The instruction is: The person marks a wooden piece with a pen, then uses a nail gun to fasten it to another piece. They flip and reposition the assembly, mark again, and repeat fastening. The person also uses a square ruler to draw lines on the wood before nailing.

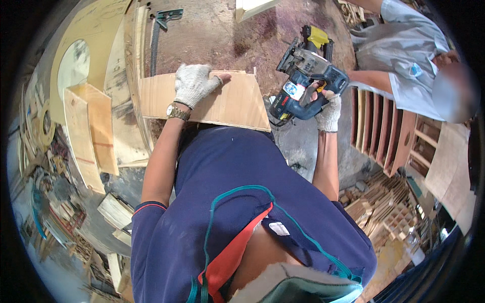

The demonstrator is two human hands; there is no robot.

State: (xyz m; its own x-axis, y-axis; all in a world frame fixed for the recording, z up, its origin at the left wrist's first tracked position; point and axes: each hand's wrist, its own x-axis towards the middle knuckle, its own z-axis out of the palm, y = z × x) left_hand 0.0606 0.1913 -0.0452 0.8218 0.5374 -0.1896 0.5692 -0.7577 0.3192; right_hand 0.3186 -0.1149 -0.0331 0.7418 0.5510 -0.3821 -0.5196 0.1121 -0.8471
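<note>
Table [222, 35]: it carried the plywood panel, our landmark, at its near edge.
Plywood panel [230, 103]: it lay flat, its long axis running left to right across us, its right end slanting toward the saw.
Cordless circular saw [303, 76]: it stood just right of the panel, off the wood.
Left hand [194, 83]: gloved, fingers spread flat, it pressed down on the panel's far left part.
Right hand [328, 111]: gloved, it was closed around the saw's handle, the nearer hand to the panel's right end.
Wristwatch [177, 111]: it sat over the panel's near edge.
</note>
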